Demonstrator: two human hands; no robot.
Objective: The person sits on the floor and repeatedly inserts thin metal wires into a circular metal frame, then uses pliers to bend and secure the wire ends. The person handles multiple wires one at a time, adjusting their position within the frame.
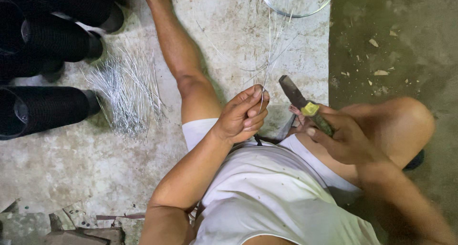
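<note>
Head view, person seated on a pale stained concrete slab [229, 30], legs spread, white shorts and white shirt

No packages, labels or signs readable in frame. Only yellow marking is a band on the tool handle, centre right

Left hand [243, 115], frame centre: fingers curled together, thumb and fingertips pinching a bundle of thin silver steel wires [270, 59]. Wires run from the pinch up toward the top edge, slightly fanned, fine and bright, a few strands stray left over the slab. They reach a coil of grey wire loop [296, 11] at top centre, cut off by the frame

Right hand [341, 137], centre right: closed in a grip round the handle of a dark flat-bladed chisel-like tool with yellow band [300, 102]. Blade points up-left, tip just beside the wire bundle; contact cannot be told

Left of frame: loose pile of short cut silver wire pieces [126, 95] on the slab, next to black ribbed corrugated pipes [45, 109] stacked at upper left

Right of slab: darker dirt floor [396, 45] with small pale chips
</note>
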